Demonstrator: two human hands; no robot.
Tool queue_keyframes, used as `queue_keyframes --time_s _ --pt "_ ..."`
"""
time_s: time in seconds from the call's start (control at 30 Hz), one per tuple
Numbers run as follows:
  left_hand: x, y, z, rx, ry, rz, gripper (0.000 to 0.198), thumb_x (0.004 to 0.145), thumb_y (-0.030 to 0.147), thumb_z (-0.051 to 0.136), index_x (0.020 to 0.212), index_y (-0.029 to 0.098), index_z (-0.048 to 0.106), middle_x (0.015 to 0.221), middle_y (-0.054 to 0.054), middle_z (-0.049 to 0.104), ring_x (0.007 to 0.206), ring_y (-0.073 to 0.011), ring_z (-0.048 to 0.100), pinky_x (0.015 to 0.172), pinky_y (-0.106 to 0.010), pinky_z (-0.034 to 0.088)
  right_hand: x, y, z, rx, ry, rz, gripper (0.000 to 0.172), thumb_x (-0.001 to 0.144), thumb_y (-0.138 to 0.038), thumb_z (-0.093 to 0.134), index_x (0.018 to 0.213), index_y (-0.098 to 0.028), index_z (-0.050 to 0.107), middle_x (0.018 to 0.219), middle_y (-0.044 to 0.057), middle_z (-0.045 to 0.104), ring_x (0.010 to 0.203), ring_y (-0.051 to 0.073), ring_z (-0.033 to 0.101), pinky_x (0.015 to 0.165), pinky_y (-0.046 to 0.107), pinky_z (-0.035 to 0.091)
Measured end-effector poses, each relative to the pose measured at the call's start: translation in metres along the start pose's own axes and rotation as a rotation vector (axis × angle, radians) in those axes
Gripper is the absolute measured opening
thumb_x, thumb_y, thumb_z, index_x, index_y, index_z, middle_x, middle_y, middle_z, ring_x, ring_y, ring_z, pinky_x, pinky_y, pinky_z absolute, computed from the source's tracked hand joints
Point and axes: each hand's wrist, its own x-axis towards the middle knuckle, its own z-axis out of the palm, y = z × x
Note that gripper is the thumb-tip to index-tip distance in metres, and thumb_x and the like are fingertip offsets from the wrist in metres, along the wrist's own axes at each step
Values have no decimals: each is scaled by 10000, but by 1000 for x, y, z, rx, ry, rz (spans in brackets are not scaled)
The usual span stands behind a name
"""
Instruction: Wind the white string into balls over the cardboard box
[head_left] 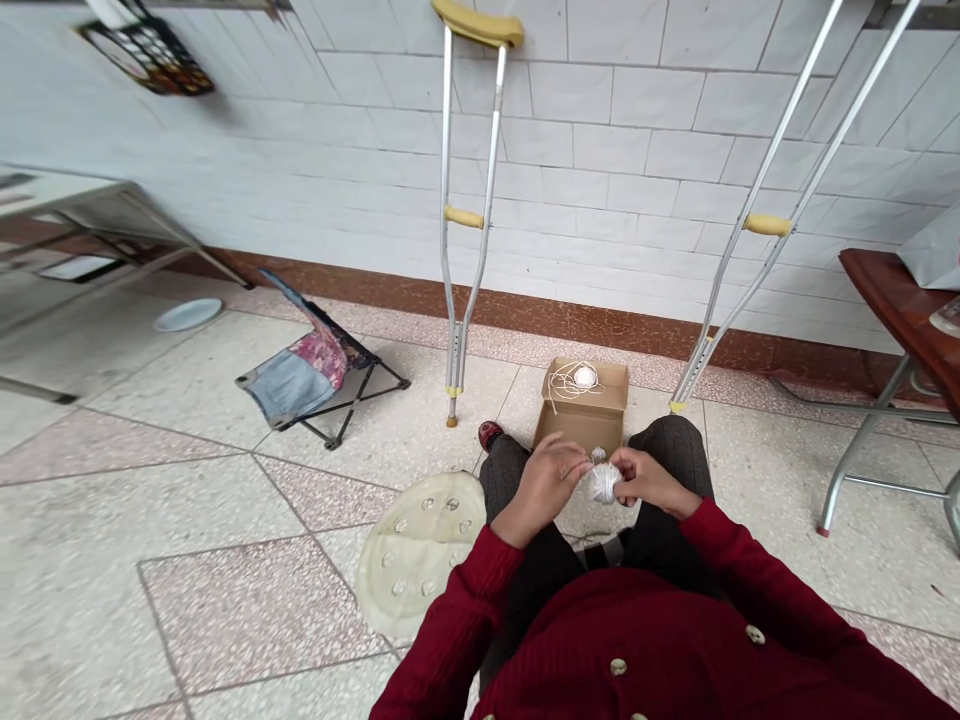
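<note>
Over the person's lap, just in front of a cardboard box [579, 425], 2 bare hands grip a small wad of white twine [604, 483]. The left hand [541, 485] is curled, its fingertips [579, 462] closed on the upper left of the wad; the right hand [649, 478] is also curled, its fingers [624, 466] bent around the wad's right side. The wad lies between the 2 hands, slightly nearer the right hand, and its rounded shape shows no clear long axis. Inside the box, a white ball of twine [584, 377] sits beside loose loops of twine [561, 385]; any strand joining these to the wad cannot be made out. Red knit sleeves [480, 590] cover both forearms, and dark trousers [667, 455] flank the box. To the left of the box stand an aluminium crutch [465, 220] and a low folding seat [322, 365], with a pale studded disc [420, 550] on the floor nearer the person. To the right of the box stand a 2nd aluminium crutch [750, 230] and a brown-topped table [892, 290].
</note>
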Motion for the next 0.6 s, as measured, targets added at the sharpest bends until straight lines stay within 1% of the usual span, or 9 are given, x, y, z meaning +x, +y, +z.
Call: queue_keyframes --time_s 0.07,0.13,0.23,0.3,0.4,0.47,0.5,0.53,0.6 --pt "7 -4 -1 -65 23 4 252 914 315 517 766 196 682 852 -1 695 860 -151 611 1051 -376 338 -15 -9 6 157 -156 20 296 637 -189 706 883 -166 543 646 -29 613 505 106 554 443 194 418" --pt "11 -7 7 -143 27 -17 284 921 321 494 768 184 690 815 -11 692 832 -157 610 962 -344 412 -26 -26 8 282 -206 -13 324 664 -206 730 932 -165 552 695 -11 632 546 107 580 467 190 431" --pt "8 -8 29 -205 3 -83 344 930 304 450 712 160 674 749 -24 675 759 -159 605 776 -285 472 -29 -52 2 404 -146 -61 382 676 -248 755 993 -174 554 766 10 644 580 119 603 467 197 443" --pt "1 -5 42 -189 -46 -114 365 924 296 453 646 158 645 701 -16 659 727 -152 602 764 -273 471 -20 -59 -5 450 -31 -104 394 688 -286 750 1013 -180 555 780 14 642 580 121 602 463 204 449" --pt "-11 1 50 -108 -140 -105 384 919 287 472 578 164 600 582 19 605 634 -125 578 909 -308 439 2 -53 -14 417 207 -169 355 686 -305 724 974 -187 552 764 -3 626 559 108 575 465 209 454" --pt "-16 6 44 -59 -176 -78 379 920 267 469 574 167 586 548 35 587 572 -105 552 988 -332 398 15 -38 -15 264 347 -184 325 638 -269 721 893 -190 537 717 -26 604 523 100 538 440 205 437" --pt "-17 8 38 -39 -177 -61 368 921 259 464 587 169 589 557 36 594 564 -101 547 1008 -338 384 19 -29 -14 158 388 -183 322 605 -242 723 857 -191 528 694 -38 592 511 97 522 425 199 424" --pt "-17 9 31 -19 -163 -45 350 924 253 460 614 172 601 583 34 612 578 -102 554 1018 -342 377 21 -20 -12 55 401 -176 323 578 -216 721 832 -192 523 676 -47 580 504 93 508 413 191 409" --pt "-12 10 13 24 -110 -8 302 930 250 452 702 183 639 675 21 659 645 -112 582 1035 -354 363 18 -5 -6 -66 332 -139 313 562 -187 704 819 -189 526 676 -51 578 508 88 501 404 178 394"
